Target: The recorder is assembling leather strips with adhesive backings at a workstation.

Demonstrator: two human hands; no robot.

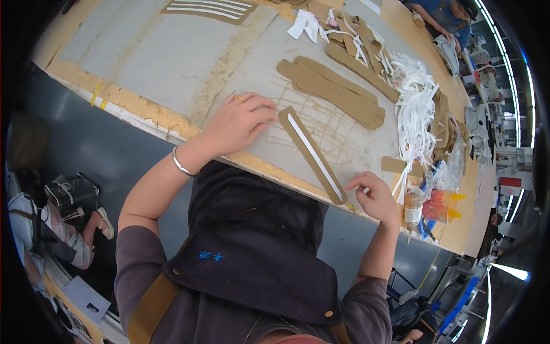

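A brown strip (pixel 326 178) with a white tape along its middle lies slantwise on the grey work surface. My left hand (pixel 242 121) is open beside its far end, palm down, fingers spread toward the strip. At the near end is my right hand (pixel 375 198), its index finger stretched out toward the strip's edge and the other fingers loosely curled. Neither hand visibly grips anything. Beyond the strip lies a stack of plain brown pieces (pixel 332 92). Several brown pieces with white tapes (pixel 209 10) lie side by side at the far left.
A heap of white tapes (pixel 413 97) spreads over the right side. A bottle (pixel 413 211) and an orange-red container (pixel 440 205) with yellow handles stand near the right corner. More brown scraps (pixel 349 34) lie farther back. Another person (pixel 444 20) works at the far right.
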